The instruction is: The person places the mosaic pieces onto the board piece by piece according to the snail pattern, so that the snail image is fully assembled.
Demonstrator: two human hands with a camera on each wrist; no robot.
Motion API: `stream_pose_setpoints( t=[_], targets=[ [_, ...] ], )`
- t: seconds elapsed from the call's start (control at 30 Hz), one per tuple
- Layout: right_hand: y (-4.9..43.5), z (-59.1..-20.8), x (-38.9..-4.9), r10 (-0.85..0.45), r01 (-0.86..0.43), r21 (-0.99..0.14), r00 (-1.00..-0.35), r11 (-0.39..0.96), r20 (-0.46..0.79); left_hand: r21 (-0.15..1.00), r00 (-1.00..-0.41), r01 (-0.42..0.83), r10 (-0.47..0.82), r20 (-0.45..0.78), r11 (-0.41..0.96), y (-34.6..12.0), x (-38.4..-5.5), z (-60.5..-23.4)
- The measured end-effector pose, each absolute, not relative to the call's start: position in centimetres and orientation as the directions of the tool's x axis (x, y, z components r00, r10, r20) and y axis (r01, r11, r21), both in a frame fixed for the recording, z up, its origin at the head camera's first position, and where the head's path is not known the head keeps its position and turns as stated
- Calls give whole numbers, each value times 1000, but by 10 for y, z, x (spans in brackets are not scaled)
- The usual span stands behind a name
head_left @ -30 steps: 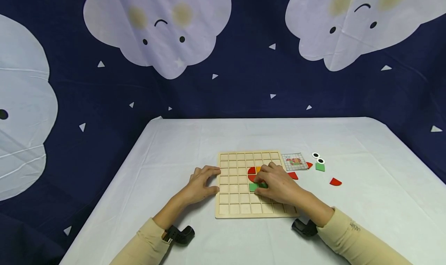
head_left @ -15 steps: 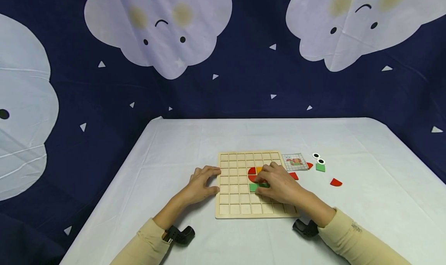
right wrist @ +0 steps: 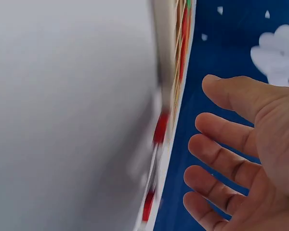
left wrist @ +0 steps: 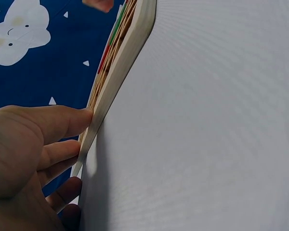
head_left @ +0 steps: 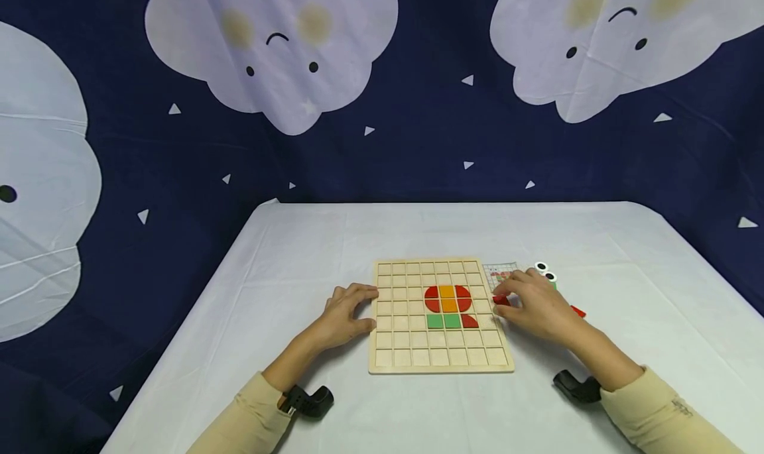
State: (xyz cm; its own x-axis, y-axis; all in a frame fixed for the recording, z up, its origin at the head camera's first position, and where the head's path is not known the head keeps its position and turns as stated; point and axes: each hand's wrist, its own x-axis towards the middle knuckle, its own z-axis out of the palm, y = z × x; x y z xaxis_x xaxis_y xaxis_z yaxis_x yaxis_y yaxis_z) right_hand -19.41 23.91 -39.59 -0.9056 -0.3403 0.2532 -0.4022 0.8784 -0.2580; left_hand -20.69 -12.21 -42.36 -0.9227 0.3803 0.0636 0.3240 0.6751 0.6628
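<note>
A wooden grid board (head_left: 412,358) lies on the table. In it sit an orange tile (head_left: 447,305), two green square tiles (head_left: 452,321) side by side, and red quarter-round tiles, one of them (head_left: 469,321) at the right end of the green row. My left hand (head_left: 344,318) rests thumb and fingertips against the board's left edge. Just beyond the right edge, my right hand (head_left: 534,308) reaches over a loose red tile (head_left: 501,300), its thumb and fingers spread apart. In the right wrist view that hand (right wrist: 250,149) holds nothing, and red tiles (right wrist: 161,127) lie beyond the fingertips.
A printed pattern card (head_left: 492,272), partly covered by the right hand, lies by the board's upper right. White discs with black dots (head_left: 540,266) and another red tile (head_left: 577,311) lie farther right. A dark blue cloud-print cloth (head_left: 418,156) hangs behind the white table (head_left: 334,242).
My right hand has moved right, off the board and over the loose red tile, uncovering the coloured tiles in the grid. My left hand stays at the board's edge.
</note>
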Motion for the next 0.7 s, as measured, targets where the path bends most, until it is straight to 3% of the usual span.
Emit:
stream_pose_setpoints(
  t=[0.37,0.7],
  targets=[
    [311,-401,-184,-210,-256,-257,-958,932,193,667,-924,319,379,60,673,-122,-206,-422],
    [335,-409,-178,-184,-217,-242,-971,946,153,670,-921,324,383,63,668,-123,-206,-421]
  ],
)
